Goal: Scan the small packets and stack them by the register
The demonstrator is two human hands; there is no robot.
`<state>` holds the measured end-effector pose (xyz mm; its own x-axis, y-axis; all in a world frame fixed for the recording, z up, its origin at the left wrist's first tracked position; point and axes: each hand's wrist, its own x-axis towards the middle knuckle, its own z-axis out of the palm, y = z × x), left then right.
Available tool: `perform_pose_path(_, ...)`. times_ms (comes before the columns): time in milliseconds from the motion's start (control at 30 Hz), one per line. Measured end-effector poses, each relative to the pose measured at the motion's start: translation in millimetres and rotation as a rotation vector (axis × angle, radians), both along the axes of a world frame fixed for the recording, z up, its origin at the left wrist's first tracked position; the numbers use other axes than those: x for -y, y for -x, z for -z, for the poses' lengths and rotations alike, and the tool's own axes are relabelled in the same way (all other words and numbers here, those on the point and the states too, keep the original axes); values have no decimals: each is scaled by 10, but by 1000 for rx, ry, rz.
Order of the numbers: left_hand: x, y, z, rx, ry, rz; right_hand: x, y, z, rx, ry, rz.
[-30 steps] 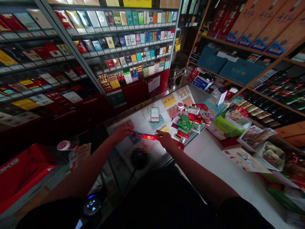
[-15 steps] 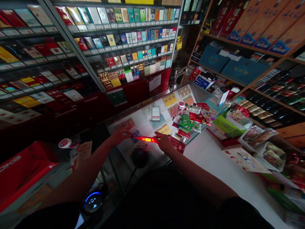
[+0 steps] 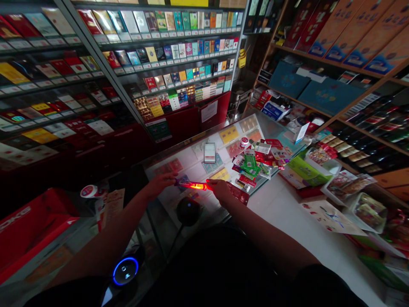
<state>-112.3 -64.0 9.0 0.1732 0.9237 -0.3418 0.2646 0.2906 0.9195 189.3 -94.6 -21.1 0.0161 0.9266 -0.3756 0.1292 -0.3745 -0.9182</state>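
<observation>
A slim, shiny packet is stretched between my hands above the glass counter, its middle lit bright red. My left hand pinches the dark purple end. At the other end, the fingers of my right hand are closed on the packet. What is inside the packet cannot be made out. Just below and nearer to me stands a black round-headed scanner on a cable. To the right of my right hand lies a pile of small snack packets, green, red and white, with a red packet closest.
Shelves of cigarette packs line the far wall. The glass counter shows flat boxes beneath it. A round device with a blue ring and a red box are at left. Bottle shelves and snack bins stand at right.
Both hands keep hold of the packet in nearly the same spot. It has tilted slightly, and the red glow on it looks a little different. The view has shifted a bit.
</observation>
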Motion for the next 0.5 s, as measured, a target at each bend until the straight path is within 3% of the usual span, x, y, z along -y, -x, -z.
perform_pose_path(333, 99, 93, -83, 59, 14, -68, -123, 102, -78, -39, -28, -70)
perform_pose_path(500, 182, 163, -82, 129, 33, -165, -192, 194, -105, -32, -47, -87)
